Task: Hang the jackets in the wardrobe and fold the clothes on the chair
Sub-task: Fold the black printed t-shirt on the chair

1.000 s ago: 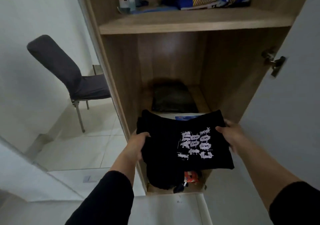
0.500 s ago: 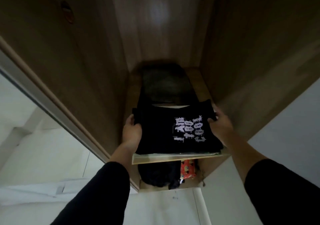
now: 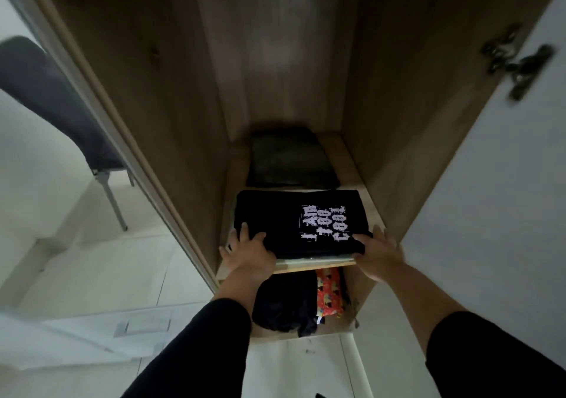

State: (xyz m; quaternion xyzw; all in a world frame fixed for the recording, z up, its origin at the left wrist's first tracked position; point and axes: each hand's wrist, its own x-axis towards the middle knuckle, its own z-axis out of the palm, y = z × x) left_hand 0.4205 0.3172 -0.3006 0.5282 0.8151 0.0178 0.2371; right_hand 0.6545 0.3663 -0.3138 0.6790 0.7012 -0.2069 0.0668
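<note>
A folded black T-shirt (image 3: 275, 223) with white lettering lies flat on the front of a wooden wardrobe shelf (image 3: 315, 265). My left hand (image 3: 248, 253) rests on its front left corner with spread fingers on top of the cloth. At the front right corner, my right hand (image 3: 376, 253) lies flat against the shirt and the shelf edge. Behind the shirt sits a folded dark grey garment (image 3: 288, 159). The grey chair (image 3: 46, 97) stands to the left, outside the wardrobe, and no clothes are visible on the part in view.
Below the shelf, the bottom compartment holds bundled black clothes (image 3: 284, 302) and a red patterned item (image 3: 329, 293). The white wardrobe door (image 3: 490, 183) stands open on the right with a metal hinge (image 3: 517, 64). The wardrobe's left wall (image 3: 171, 106) bounds the shelf. White tiled floor lies at left.
The T-shirt went from being held in front of the wardrobe to lying on the shelf. Both hands slid back to its front corners and flattened out.
</note>
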